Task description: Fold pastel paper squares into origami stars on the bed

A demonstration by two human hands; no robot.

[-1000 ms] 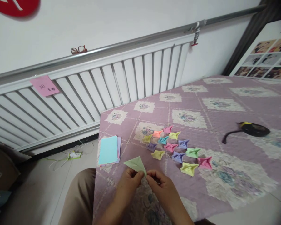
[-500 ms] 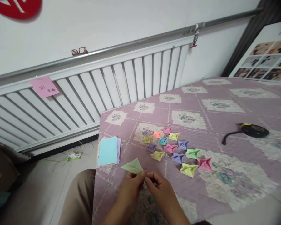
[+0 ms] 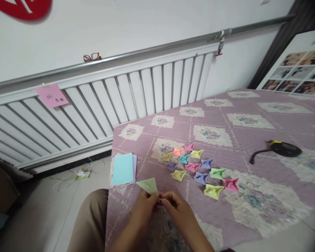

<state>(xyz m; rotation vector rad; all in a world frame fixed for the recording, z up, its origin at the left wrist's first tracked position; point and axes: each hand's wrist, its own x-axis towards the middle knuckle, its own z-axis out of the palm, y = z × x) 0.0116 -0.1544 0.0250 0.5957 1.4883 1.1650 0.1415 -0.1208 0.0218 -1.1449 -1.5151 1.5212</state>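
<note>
A pale green sheet of folded paper is pinched in my left hand, its pointed end sticking out to the upper left. My right hand closes thumb and finger on the paper's near corner, right beside the left fingertips; the fingers hide most of that corner. Beyond my hands, several small folded paper boats in yellow, pink, blue, green and orange lie in loose rows. To the left rests a stack of coloured paper, light blue on top.
A patterned purple cloth covers the table. Toward the right lies a black and yellow object with a cord. Behind stands a white radiator with a pipe, eyeglasses and a pink note. A photo board leans at the back right.
My fingers have shifted slightly at the near corner of the green paper, and its visible part has turned a little. The whole view has moved slightly; the boats lie as before.
</note>
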